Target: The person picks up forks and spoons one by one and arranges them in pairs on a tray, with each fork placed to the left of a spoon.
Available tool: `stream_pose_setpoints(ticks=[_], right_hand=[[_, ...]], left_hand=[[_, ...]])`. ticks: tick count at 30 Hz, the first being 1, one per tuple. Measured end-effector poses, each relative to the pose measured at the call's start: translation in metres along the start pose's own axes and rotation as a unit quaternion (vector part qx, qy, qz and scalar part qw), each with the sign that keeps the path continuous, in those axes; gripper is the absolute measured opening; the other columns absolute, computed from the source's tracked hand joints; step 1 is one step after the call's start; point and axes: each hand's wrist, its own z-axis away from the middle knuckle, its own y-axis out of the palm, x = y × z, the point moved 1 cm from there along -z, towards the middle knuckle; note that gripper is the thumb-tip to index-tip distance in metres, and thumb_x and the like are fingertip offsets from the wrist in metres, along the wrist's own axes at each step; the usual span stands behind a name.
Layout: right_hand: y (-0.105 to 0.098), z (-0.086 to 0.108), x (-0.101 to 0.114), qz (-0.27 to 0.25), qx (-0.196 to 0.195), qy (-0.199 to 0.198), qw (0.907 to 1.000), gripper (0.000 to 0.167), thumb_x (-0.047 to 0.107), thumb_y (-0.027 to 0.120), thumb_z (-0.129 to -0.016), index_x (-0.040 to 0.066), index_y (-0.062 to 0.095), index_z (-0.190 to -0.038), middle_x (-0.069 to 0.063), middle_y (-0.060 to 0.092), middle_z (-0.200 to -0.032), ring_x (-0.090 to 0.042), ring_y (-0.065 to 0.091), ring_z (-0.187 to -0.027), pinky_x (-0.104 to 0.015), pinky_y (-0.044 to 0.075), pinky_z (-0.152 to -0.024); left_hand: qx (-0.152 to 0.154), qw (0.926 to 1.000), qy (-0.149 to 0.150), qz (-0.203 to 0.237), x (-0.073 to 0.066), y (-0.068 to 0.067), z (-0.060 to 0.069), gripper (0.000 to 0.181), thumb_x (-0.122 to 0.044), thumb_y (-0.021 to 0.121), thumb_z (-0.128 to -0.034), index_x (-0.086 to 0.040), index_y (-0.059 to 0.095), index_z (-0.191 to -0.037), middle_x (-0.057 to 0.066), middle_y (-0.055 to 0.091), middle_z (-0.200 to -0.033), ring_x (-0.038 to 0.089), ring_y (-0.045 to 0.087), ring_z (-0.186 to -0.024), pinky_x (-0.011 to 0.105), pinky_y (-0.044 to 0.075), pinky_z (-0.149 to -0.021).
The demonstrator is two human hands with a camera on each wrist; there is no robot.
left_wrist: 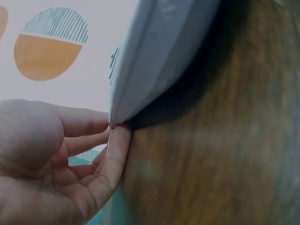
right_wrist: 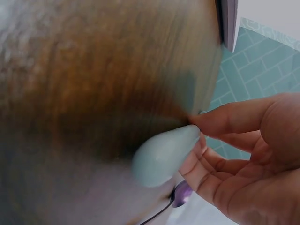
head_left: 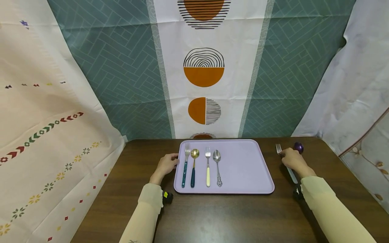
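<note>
A lilac tray (head_left: 243,168) lies on the table, its left rim pinched between the thumb and fingers of my left hand (head_left: 164,165). From the left wrist, the tray's edge (left_wrist: 154,65) shows at the fingertips. Off the tray's right side, my right hand (head_left: 294,159) pinches a fork (head_left: 291,174) with silver tines and a pale handle. Its rounded handle end (right_wrist: 161,159) looms large in the right wrist view. Just beyond that hand is a purple spoon (head_left: 299,147), its handle mostly hidden in the head view.
On the tray's left half lie a teal-handled fork (head_left: 184,170), a gold spoon (head_left: 193,172) with a dark handle, a fork with a cream handle (head_left: 208,173) and an ornate silver spoon (head_left: 218,168). Patterned cloths hang behind and beside the brown table (head_left: 225,216).
</note>
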Motion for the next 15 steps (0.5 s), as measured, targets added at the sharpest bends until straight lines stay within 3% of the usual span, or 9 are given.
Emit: stream_pose_setpoints(ticks=[7,15], right_hand=[[0.0012,-0.0008,-0.0029,-0.028,-0.007,0.012,0.9995,0.054,-0.002,0.05,-0.076,-0.018,0.06,-0.127,-0.038,0.065,-0.108,-0.037,0.058,-0.073,-0.038,0.049,-0.055],[0.0033,-0.0033,0.0004,-0.068,-0.004,0.02,0.9975,0.058,-0.003,0.055,-0.073,-0.018,0.059,-0.129,-0.029,0.065,-0.091,-0.019,0.056,-0.051,-0.03,0.049,-0.046]], left_hand=[[0.001,1.0,0.001,-0.004,-0.0017,-0.0003,0.0008,0.042,-0.013,0.057,-0.1057,0.002,0.058,-0.145,0.022,0.068,-0.126,0.031,0.074,-0.099,0.046,0.059,-0.093],[0.002,1.0,-0.003,-0.002,-0.0016,-0.001,0.001,0.042,-0.013,0.056,-0.1062,0.002,0.057,-0.145,0.023,0.068,-0.127,0.033,0.074,-0.102,0.046,0.059,-0.094]])
